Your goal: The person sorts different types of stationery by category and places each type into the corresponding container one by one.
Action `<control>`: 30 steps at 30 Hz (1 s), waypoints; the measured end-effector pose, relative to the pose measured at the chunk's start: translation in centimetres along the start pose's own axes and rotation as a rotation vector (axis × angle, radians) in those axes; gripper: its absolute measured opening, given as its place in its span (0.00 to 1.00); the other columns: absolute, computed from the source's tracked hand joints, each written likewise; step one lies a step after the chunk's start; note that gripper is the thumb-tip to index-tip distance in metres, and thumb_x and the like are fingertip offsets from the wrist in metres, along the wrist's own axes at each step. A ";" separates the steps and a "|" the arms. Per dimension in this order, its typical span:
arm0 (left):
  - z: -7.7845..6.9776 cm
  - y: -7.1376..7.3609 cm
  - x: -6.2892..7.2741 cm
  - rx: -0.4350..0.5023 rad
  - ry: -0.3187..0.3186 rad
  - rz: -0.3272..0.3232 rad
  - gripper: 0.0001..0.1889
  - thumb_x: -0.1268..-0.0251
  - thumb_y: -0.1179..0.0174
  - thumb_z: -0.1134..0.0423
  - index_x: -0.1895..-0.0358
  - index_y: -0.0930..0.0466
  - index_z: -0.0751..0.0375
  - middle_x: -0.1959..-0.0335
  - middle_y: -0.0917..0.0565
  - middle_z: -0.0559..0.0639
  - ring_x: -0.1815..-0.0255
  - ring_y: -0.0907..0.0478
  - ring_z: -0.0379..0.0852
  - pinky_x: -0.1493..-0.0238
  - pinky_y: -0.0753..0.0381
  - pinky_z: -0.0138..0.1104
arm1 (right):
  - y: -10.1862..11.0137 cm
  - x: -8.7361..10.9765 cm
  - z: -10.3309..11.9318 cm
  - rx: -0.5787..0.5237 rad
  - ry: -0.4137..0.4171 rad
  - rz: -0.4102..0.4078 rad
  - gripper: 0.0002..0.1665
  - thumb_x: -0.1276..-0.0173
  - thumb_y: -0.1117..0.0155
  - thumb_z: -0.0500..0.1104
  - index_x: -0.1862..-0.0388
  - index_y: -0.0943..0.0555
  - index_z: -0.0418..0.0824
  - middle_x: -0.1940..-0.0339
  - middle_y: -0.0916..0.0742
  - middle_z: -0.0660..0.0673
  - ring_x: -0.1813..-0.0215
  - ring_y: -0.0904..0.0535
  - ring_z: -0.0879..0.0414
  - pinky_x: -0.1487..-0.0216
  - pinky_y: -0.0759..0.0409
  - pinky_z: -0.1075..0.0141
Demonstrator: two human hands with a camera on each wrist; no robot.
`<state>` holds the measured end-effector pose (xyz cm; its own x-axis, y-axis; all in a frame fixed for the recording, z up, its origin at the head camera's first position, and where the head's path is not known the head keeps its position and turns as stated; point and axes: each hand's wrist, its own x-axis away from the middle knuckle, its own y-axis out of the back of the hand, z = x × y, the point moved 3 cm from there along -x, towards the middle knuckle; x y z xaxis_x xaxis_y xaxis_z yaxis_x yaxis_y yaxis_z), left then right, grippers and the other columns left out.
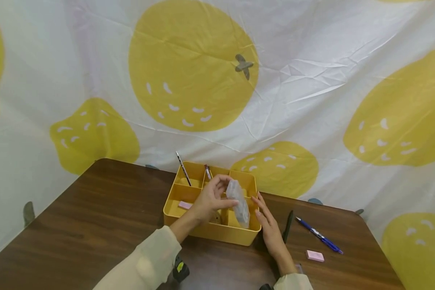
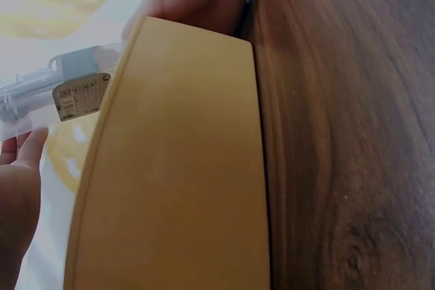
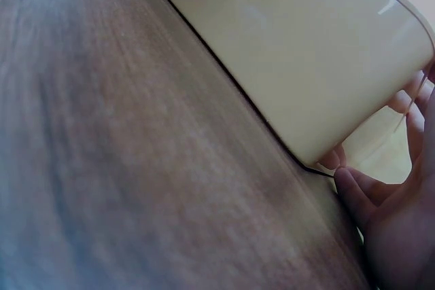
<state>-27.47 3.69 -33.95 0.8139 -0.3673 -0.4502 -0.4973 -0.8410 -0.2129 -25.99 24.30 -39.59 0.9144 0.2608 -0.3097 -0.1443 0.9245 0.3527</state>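
Note:
My left hand [image 1: 211, 199] pinches a clear plastic case [image 1: 238, 203] between thumb and fingers, tilted over the right front part of a yellow compartment organizer [image 1: 224, 235]. A printed label shows on the case [image 2: 78, 76] in the left wrist view; its contents cannot be made out. Against the organizer's right end rests my right hand [image 1: 270, 229], its fingers extended along the wall. Inside the organizer, a patterned pencil [image 1: 183, 169] leans in the back left compartment and a second pen-like stick [image 1: 208, 172] in the back middle. A pink eraser [image 1: 185, 205] lies front left.
Right of the organizer, a black pen [image 1: 288, 226], a blue pen [image 1: 320, 235] and another pink eraser [image 1: 314, 255] lie on the brown wooden table [image 1: 94, 225]. Behind the table hangs a white cloth [image 1: 297, 108] printed with yellow fruit.

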 end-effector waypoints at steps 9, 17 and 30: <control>2.0 -0.1 0.2 -0.034 0.081 0.051 0.29 0.48 0.38 0.82 0.43 0.40 0.73 0.48 0.29 0.59 0.45 0.29 0.48 0.49 0.24 0.37 | 0.0 -0.3 -3.2 -0.026 0.011 -0.008 0.25 0.20 0.62 0.44 0.26 0.39 0.45 0.22 0.49 0.49 0.24 0.58 0.48 0.31 0.55 0.41; 2.3 -0.5 0.2 -0.174 0.135 0.104 0.28 0.46 0.36 0.79 0.42 0.38 0.72 0.49 0.28 0.61 0.50 0.27 0.49 0.49 0.23 0.38 | 0.1 -0.3 -3.9 -0.024 0.001 -0.035 0.24 0.20 0.61 0.48 0.27 0.36 0.54 0.23 0.47 0.55 0.24 0.57 0.50 0.31 0.56 0.40; 2.7 -0.8 0.0 -0.277 0.166 0.168 0.28 0.46 0.34 0.78 0.41 0.34 0.71 0.47 0.26 0.59 0.45 0.26 0.54 0.48 0.24 0.39 | 0.1 0.2 -1.4 -0.040 -0.014 -0.003 0.25 0.20 0.62 0.41 0.27 0.39 0.45 0.22 0.49 0.47 0.24 0.59 0.47 0.31 0.58 0.39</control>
<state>-27.92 5.42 -36.15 0.7765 -0.5501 -0.3074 -0.5468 -0.8306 0.1051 -26.36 24.81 -40.89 0.9198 0.2549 -0.2983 -0.1566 0.9356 0.3164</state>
